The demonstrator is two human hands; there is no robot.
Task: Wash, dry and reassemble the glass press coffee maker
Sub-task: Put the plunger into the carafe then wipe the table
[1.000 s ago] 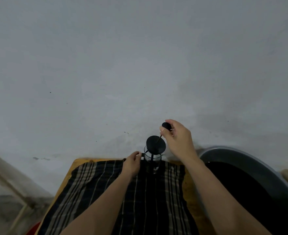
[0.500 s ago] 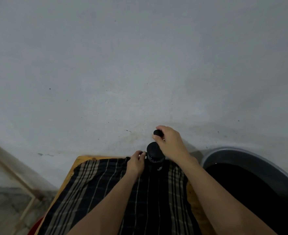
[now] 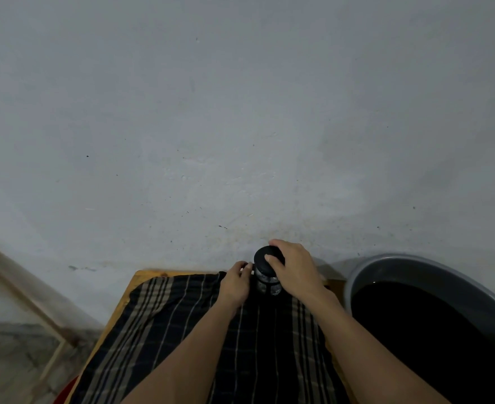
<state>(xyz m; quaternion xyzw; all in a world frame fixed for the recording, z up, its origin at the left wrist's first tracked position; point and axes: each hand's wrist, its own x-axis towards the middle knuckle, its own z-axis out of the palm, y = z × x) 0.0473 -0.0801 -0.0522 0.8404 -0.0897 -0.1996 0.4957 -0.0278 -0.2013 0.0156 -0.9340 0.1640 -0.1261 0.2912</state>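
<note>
Hands first: I see my right hand (image 3: pixel 296 269) draped over the black lid (image 3: pixel 265 259) of the glass press coffee maker (image 3: pixel 266 279), fingers curled down around the lid's rim, so that grip is clasping the lid from above. My left hand (image 3: pixel 236 282) is against the left side of the glass body, fingers wrapped toward it, gripping the press to steady it. The press stands upright at the far edge of the bench (image 3: pixel 129 290), about midway along that edge, on a dark plaid cloth (image 3: pixel 159 322) that covers most of the wooden top. Lid sits flat on the glass; I cannot tell where the plunger knob is, since my right palm hides it. Just past the bench's right edge stands a grey basin (image 3: pixel 409 265) holding dark water. Off the left edge leans a pale wooden frame (image 3: pixel 16 284), against the grey wall (image 3: pixel 240 112). At the near left corner a bit of something red (image 3: pixel 64 393) peeks out, too little to identify
</note>
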